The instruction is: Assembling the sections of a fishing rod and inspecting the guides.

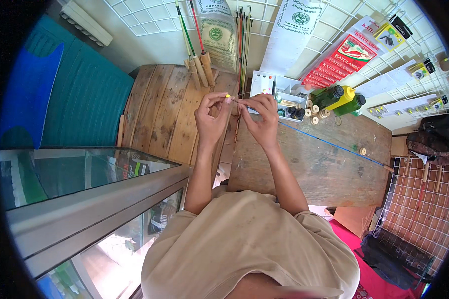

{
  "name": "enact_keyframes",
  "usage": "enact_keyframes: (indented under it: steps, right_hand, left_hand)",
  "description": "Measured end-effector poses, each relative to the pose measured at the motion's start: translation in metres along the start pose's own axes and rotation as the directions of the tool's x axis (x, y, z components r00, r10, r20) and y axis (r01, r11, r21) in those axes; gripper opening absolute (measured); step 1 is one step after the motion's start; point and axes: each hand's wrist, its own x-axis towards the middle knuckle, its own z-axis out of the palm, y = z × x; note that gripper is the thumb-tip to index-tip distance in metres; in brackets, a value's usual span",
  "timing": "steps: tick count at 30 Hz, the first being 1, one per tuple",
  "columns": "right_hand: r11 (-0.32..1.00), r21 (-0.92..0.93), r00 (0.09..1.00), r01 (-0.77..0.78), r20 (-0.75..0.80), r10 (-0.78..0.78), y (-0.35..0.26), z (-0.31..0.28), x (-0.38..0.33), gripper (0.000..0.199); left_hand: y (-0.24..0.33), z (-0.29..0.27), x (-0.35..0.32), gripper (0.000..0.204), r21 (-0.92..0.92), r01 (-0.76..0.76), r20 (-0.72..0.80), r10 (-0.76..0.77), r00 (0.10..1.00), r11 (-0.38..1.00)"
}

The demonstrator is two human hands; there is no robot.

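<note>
Over the wooden table [304, 172], the blue rod [334, 144] slants from near right to far left, its thin end reaching the right hand [262, 117], the nearer, which appears to pinch it. Just left, the left hand [212, 118] pinches a yellow bit [228, 95]; the fingertips almost meet.

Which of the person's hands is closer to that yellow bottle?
The right. The right hand is left of the yellow bottle, not touching it; the left hand is farther left, beyond the right one.
</note>
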Motion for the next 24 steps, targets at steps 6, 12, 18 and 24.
enact_keyframes:
  steps: [6,12,18,24]
  right_hand:
    - [0.995,-0.088,0.998,0.057,-0.027,-0.059,-0.023,-0.013,0.01,0.019]
    - [0.999,-0.047,0.996,-0.019,-0.09,0.015,-0.026,-0.016,0.012,0.016]
    - [0.999,0.033,0.997,-0.034,-0.061,0.036,-0.024,-0.015,0.011,0.013]
    - [0.998,0.02,0.997,-0.06,-0.044,0.061,-0.027,-0.011,0.008,0.014]
  left_hand:
    - [0.025,0.005,-0.001,0.014,-0.038,-0.039,-0.007,0.039,0.999,0.999]
    - [0.034,0.007,-0.003,0.014,-0.026,-0.059,-0.027,0.059,0.998,0.998]
    - [0.041,0.007,-0.004,0.019,-0.043,-0.016,-0.001,0.016,1.0,0.999]
    - [0.035,0.007,-0.005,0.025,-0.107,0.028,0.023,-0.026,0.999,0.994]
